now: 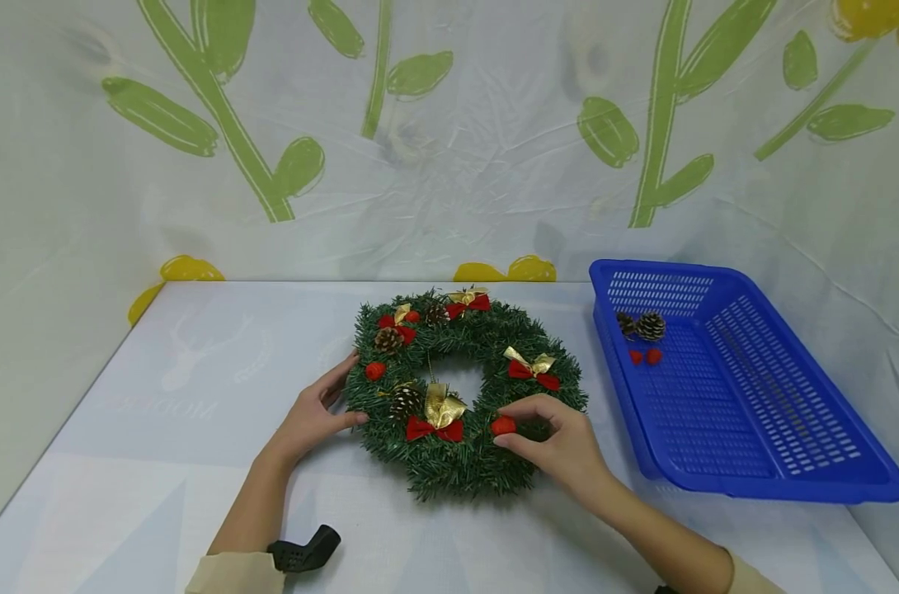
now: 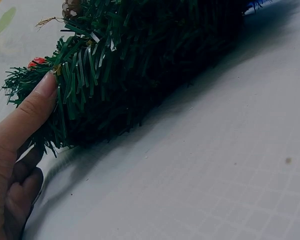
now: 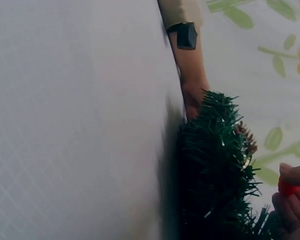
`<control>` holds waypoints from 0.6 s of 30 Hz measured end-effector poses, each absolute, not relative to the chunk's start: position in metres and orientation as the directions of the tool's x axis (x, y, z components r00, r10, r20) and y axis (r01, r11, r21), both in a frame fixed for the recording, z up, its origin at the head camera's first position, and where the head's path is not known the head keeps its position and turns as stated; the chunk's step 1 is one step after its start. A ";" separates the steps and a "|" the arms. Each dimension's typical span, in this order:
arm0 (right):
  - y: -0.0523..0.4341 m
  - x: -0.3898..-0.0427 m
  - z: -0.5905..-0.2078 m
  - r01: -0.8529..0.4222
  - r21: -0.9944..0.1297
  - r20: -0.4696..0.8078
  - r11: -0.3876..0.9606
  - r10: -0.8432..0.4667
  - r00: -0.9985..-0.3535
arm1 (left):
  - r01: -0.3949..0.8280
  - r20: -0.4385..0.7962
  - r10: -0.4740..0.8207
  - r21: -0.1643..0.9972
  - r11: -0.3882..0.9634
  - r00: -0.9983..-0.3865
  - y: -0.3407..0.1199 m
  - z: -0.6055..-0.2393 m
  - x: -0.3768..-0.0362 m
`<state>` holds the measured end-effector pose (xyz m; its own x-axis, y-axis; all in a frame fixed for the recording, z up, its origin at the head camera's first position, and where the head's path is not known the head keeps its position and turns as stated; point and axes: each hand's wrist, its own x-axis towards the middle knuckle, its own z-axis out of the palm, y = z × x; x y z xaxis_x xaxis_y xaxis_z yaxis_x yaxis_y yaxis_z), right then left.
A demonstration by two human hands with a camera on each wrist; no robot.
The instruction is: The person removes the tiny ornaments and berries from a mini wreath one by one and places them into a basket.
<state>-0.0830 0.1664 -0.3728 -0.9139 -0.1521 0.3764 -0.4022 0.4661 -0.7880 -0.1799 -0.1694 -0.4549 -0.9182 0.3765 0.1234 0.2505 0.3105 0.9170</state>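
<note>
A green Christmas wreath [image 1: 460, 474] lies on the table, trimmed with red-and-gold bows [image 1: 435, 427], pine cones [image 1: 405, 402] and small red balls [image 1: 375, 370]. At its left edge my left hand [image 1: 310, 422] grips the greenery; the left wrist view shows the thumb [image 2: 37, 97] on top and the fingers curled lower down. Over the front right part of the ring, my right hand [image 1: 564, 445] pinches a red ball [image 1: 504, 425] between thumb and fingers. That same ball [image 3: 287, 189] shows partly behind the fingertips in the right wrist view. Whether it touches the wreath I cannot tell.
To the right of the wreath stands a blue plastic basket [image 1: 717, 487]. Pine cones [image 1: 651, 326] and two red pieces [image 1: 653, 356] lie at its left side. Behind the white table [image 1: 160, 462] hangs a pale sheet [image 1: 479, 181] with a green leaf pattern.
</note>
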 end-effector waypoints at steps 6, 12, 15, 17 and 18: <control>0.173 -0.083 -0.365 -0.436 -0.785 0.414 0.440 -0.152 -0.897 | 0.243 0.116 0.381 0.921 0.305 -0.917 -0.170 -0.453 -0.179; 0.180 -0.084 -0.358 -0.494 -0.777 0.462 0.391 -0.179 -0.869 | 0.250 0.123 0.380 0.919 0.304 -0.917 -0.171 -0.453 -0.178; 0.183 -0.083 -0.354 -0.477 -0.793 0.444 0.380 -0.175 -0.879 | 0.251 0.124 0.382 0.919 0.304 -0.916 -0.170 -0.453 -0.179; 0.185 -0.082 -0.351 -0.455 -0.808 0.424 0.375 -0.168 -0.890 | 0.250 0.123 0.382 0.919 0.304 -0.916 -0.170 -0.453 -0.178; 0.185 -0.082 -0.349 -0.443 -0.815 0.412 0.374 -0.164 -0.896 | 0.249 0.123 0.382 0.920 0.302 -0.916 -0.170 -0.453 -0.178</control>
<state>-0.0821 0.1854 -0.3492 -0.8963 -0.1644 0.4118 -0.4429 0.3735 -0.8150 -0.1783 -0.1702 -0.4531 -0.9160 0.3820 0.1227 0.2490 0.3015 0.9204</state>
